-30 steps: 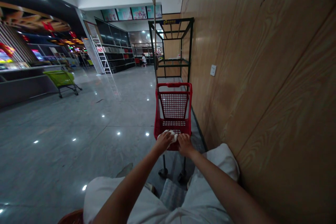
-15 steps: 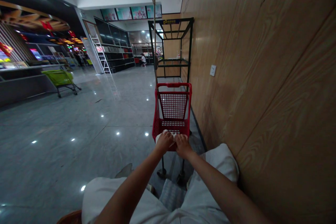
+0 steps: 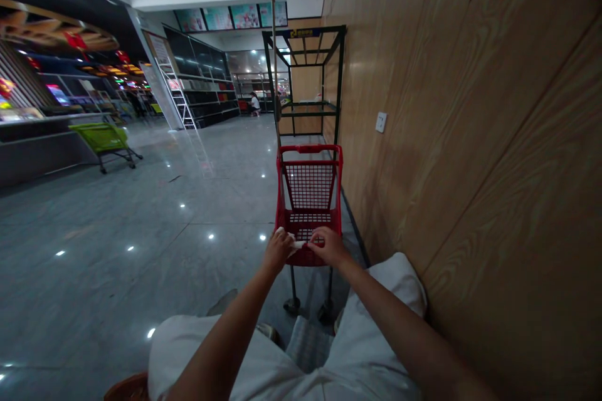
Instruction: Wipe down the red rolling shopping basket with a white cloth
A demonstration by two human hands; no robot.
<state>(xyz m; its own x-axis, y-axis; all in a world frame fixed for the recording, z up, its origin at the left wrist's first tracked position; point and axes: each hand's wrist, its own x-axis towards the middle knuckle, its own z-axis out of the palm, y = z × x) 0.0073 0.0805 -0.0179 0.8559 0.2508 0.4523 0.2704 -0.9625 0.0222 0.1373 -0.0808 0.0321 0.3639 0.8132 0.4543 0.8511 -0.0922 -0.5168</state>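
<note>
A small red shopping cart [image 3: 310, 185] with a grid back stands right in front of me. At its near edge my left hand [image 3: 277, 249] is closed on a crumpled white cloth [image 3: 297, 244], which may be a tissue. The cloth stretches across toward my right hand [image 3: 328, 247]. Thumb and fingers of that hand are pinched together at the cloth's right end, over the cart's near rim. Most of the cloth's left part is hidden by my left fingers.
A wood-panelled wall [image 3: 423, 138] runs close on my right. Behind the cart stands a black metal rack [image 3: 341, 88]. A green cart [image 3: 103, 138] is at the left, and a ladder [image 3: 177, 94] leans near dark shelves. One person [image 3: 254, 103] crouches far off.
My hands have moved apart, the left one leftward and the right slightly up. The white cloth, bunched under the hands before, now shows stretched between them.
</note>
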